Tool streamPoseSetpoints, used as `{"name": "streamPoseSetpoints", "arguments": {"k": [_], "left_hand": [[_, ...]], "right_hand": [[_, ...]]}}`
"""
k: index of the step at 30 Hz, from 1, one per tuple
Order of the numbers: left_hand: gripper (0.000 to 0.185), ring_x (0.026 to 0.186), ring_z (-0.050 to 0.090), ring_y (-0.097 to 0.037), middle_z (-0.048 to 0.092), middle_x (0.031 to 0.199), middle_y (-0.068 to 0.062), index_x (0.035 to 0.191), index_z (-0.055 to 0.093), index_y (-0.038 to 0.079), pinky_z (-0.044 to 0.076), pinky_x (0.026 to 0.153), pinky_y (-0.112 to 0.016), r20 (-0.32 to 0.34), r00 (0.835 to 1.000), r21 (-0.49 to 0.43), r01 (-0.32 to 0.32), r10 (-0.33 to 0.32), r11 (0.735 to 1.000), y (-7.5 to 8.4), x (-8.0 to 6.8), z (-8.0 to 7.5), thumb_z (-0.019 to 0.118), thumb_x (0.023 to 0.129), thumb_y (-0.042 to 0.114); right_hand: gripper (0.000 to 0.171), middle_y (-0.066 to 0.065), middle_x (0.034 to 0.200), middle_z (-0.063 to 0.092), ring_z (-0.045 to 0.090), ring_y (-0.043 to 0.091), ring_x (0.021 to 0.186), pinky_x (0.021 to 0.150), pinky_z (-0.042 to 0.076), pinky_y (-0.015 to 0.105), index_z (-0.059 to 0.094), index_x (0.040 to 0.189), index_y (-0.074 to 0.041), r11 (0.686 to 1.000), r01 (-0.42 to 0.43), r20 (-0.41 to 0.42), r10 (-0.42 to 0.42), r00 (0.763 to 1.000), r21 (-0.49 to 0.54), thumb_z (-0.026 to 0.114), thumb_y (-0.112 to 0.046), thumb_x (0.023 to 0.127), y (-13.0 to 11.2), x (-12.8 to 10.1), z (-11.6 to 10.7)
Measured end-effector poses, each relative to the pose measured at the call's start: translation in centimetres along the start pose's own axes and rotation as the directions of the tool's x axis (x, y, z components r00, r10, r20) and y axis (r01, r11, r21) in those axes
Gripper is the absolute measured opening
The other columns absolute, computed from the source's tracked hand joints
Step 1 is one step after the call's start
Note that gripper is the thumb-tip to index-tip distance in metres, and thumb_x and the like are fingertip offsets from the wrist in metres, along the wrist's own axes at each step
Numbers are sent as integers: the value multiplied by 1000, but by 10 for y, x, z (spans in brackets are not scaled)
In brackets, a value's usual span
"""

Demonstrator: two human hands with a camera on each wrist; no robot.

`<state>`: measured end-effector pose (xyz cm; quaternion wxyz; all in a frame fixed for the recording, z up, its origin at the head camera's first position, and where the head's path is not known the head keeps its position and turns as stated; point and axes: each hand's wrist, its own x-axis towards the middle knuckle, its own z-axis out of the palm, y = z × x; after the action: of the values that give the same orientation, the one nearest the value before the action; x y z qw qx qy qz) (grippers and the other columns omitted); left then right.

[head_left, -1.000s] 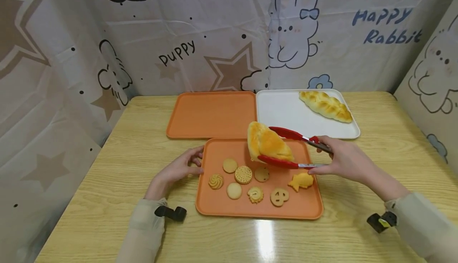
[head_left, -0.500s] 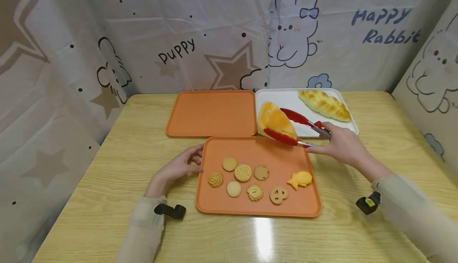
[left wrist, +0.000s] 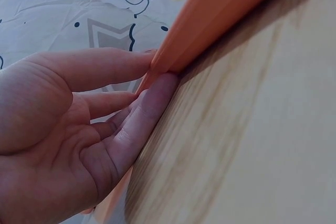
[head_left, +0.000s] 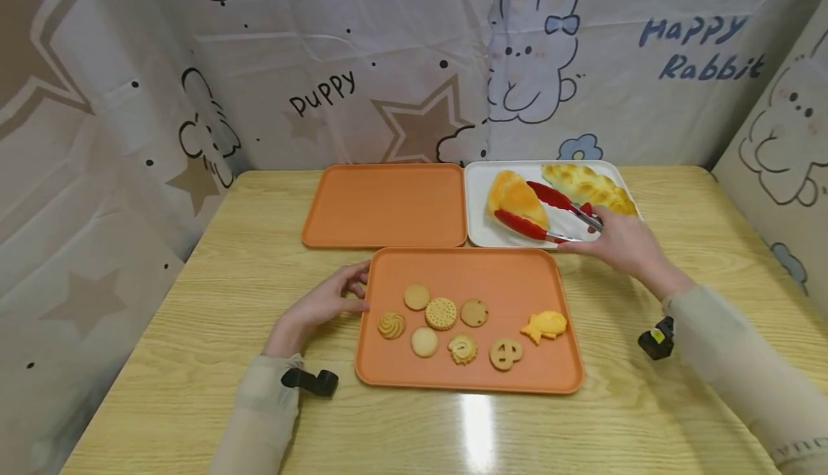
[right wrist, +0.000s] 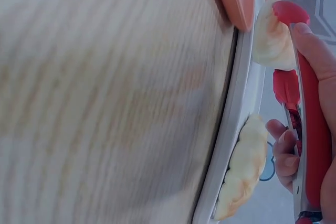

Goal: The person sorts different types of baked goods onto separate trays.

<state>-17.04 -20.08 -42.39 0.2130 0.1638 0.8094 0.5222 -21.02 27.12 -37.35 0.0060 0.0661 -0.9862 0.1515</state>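
we see a pale wood counter (head_left: 194, 317) walled by cartoon cloth (head_left: 388, 51) reading "puppy" and "happy rabbit"; right hand (head_left: 624, 241) grips red tongs (head_left: 550, 213), left hand (head_left: 317, 306) lies relaxed, touching the orange tray (head_left: 517, 274).

Staged recording booth: cartoon-print cloth backdrop (head_left: 401, 58) enclosing wooden table (head_left: 194, 302).

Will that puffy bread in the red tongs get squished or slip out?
The bread looks puffy and soft, so it probably dents a little where the red tongs clamp it. It seems light, since the right hand carries it with the tongs alone. Its glossy, rounded crust might slide if the squeeze loosens.
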Motion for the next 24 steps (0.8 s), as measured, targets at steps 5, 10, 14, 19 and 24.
{"name": "streamPoseSetpoints", "arguments": {"k": [5, 10, 14, 19, 24], "left_hand": [[77, 97, 45, -25, 39, 120, -18, 144, 22, 3, 40, 77, -26, 0, 1000, -2, -1, 1, 1000, 0, 0, 0, 65, 81, 3], [77, 96, 45, -26, 39, 120, -19, 144, 21, 2, 41, 75, -25, 6, 1000, -4, -6, 6, 1000, 0, 1, 0, 65, 81, 3], [77, 96, 45, -26, 39, 121, -18, 144, 21, 3, 41, 77, -27, 8, 1000, -6, -5, 5, 1000, -1, 1, 0, 65, 81, 4], [77, 97, 45, -26, 39, 121, -18, 144, 21, 4, 41, 78, -28, 6, 1000, -3, -6, 6, 1000, 0, 0, 0, 65, 81, 4], [77, 97, 45, -26, 40, 121, -18, 144, 22, 4, 41, 77, -27, 7, 1000, -3, -5, 5, 1000, 1, 0, 0, 65, 81, 4]], "right_hand": [[86, 13, 77, 57, 51, 28, 68, 55, 38, 36, 51, 104, 2, 1000, -18, 14, 18, 1000, -5, 62, -73, 62, 3, 7, -1], [81, 10, 69, 48, 47, 27, 64, 53, 34, 34, 51, 98, 1, 999, -53, 18, 53, 998, 6, 61, -73, 64, 5, 14, 0], [80, 8, 64, 41, 44, 25, 61, 51, 28, 32, 51, 94, 0, 997, -70, 22, 70, 997, 15, 61, -72, 64, 7, 18, 2], [79, 8, 65, 41, 44, 25, 61, 51, 28, 32, 51, 92, 0, 997, -79, 43, 78, 996, 19, 61, -73, 63, 8, 21, 3], [86, 10, 69, 46, 45, 26, 63, 52, 32, 34, 50, 97, 1, 997, -80, 49, 80, 996, 4, 59, -76, 61, 8, 23, 0]]}}
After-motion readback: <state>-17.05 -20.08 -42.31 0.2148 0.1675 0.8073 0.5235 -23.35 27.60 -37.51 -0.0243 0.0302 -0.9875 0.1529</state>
